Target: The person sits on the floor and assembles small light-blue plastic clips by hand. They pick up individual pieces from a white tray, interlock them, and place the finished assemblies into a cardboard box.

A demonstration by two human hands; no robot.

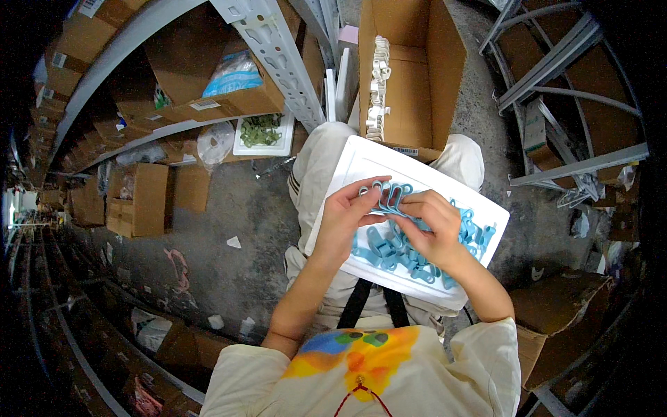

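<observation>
clips (393, 197) form a left-to-right row above the tray (358, 165); left hand (345, 217) pinches its left end, right hand (436, 224) its right; neither hand is nearer.

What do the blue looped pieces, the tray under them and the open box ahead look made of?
Blue looped pieces: probably moulded plastic, satin; even colour, smooth rounded edges.
White tray: plastic or rigid foam, I can't tell which; smooth, plain white, rounded corners.
Open box: apparently cardboard, matte; brown, thin flat walls.
</observation>
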